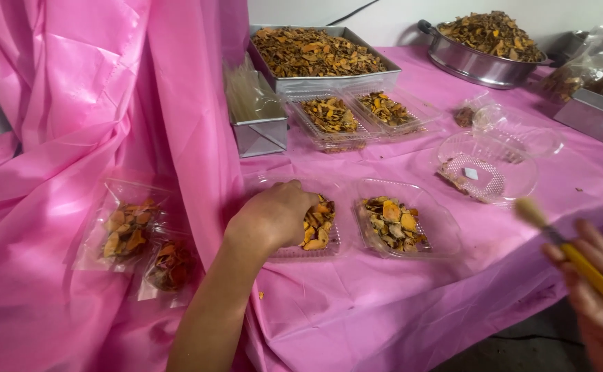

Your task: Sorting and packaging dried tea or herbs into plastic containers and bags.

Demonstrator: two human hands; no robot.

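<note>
a clear tray of dried orange pieces (317, 224) sits at the near edge of the pink surface (384, 303), beside a second filled tray (398, 222). we see our left hand (274, 215) curled over it, fingers touching the pieces. our right hand (601, 303) grips a yellow-handled brush (577, 258), blurred.

Two clear sealed bags (139, 244) of orange chips lie on the pink cloth at left, while clear hinged packs (356, 114) stand mid-table, and a white label (471, 173) sits inside an open one.
</note>
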